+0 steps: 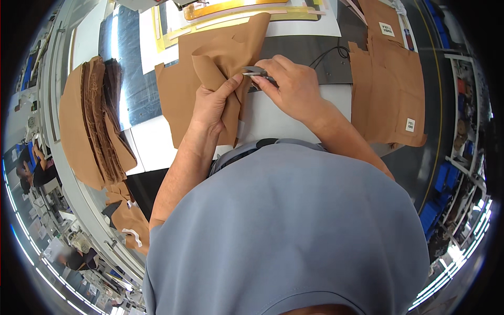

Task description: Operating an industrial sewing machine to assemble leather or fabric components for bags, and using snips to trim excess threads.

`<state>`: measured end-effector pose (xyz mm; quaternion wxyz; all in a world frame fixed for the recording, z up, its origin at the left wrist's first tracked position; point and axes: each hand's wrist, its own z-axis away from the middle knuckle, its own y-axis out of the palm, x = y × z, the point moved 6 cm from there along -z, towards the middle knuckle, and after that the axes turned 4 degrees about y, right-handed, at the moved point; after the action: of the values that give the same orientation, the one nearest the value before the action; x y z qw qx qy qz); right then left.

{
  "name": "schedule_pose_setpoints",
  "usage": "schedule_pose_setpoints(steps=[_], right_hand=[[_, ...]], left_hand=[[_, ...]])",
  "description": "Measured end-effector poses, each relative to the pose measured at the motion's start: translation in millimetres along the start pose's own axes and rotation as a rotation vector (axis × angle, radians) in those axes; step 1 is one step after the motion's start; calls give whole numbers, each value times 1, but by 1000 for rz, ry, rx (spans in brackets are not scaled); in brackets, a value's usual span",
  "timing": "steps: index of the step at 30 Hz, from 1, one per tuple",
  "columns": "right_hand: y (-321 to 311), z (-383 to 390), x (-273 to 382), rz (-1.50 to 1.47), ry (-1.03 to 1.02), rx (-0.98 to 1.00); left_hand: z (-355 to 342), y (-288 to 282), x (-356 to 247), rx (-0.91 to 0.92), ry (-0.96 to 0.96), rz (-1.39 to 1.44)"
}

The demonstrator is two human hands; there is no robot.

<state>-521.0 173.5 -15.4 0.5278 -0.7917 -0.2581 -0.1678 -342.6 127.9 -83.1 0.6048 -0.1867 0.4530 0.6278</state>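
A brown fabric piece (181, 100) lies over the worktable in front of me, its middle bunched up into folds. My left hand (210, 105) pinches a fold of it between thumb and fingers. In my right hand (294, 86) is a pair of small grey thread snips (255, 71), the fingers wrapped round them. The blades point left, close beside my left thumb at the gathered cloth. Whether they touch the cloth or a thread, I cannot tell.
At left stands a thick stack of brown fabric pieces (79, 121). Brown pieces with white labels (388, 89) hang over the table's right side. A yellow-edged template (226, 11) lies at the back, a black cable (331, 50) right of centre. Other people sit far left.
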Motion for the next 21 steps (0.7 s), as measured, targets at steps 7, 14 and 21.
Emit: schedule_pose_setpoints(steps=[7, 14, 21], right_hand=[[-27, -1, 22, -23, -35, -19], [-48, 1, 37, -2, -123, -56], [-56, 7, 48, 4, -171, -79]], left_hand=[[25, 11, -23, 35, 87, 2], [52, 23, -37, -15, 153, 83], [67, 28, -38, 19, 183, 120]])
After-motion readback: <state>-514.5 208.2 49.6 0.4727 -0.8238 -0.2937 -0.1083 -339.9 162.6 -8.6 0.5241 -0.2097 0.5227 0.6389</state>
